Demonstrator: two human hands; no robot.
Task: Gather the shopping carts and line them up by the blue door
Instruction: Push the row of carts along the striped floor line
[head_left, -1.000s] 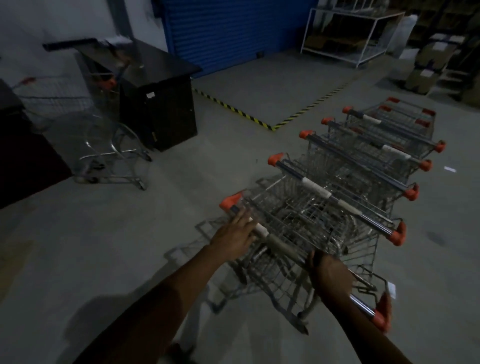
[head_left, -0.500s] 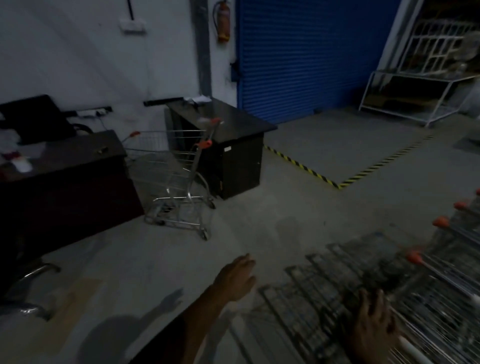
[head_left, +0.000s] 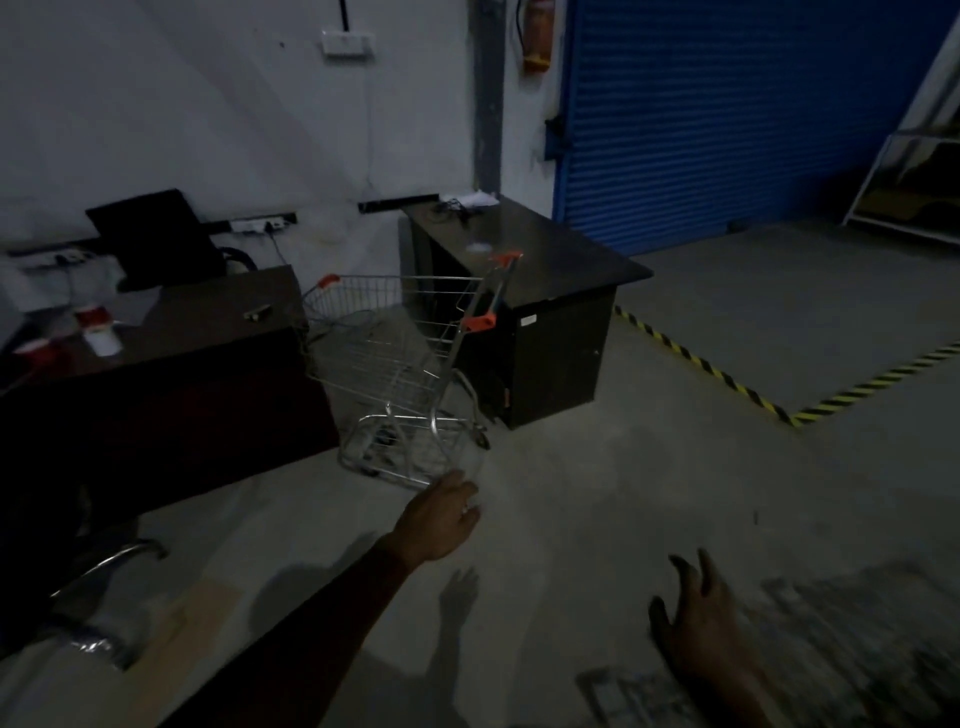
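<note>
At arm's length: nothing held, one stray cart (head_left: 410, 358) ahead.
Nearest, the right hand (head_left: 696, 623) is held with fingers spread and the left hand (head_left: 441, 519) is stretched forward, fingers loose; nothing is gripped, presumably in readiness for the handle. Beyond, the cart is parked between a dark desk (head_left: 208, 338) and a second desk (head_left: 550, 270), handle outward. Farthest, the blue door (head_left: 727, 114) is seen past striped floor tape (head_left: 727, 379).

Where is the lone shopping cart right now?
Head view, centre-left: the shopping cart stands between the brown desk and the black desk, left of the blue door, beyond the left hand.
</note>
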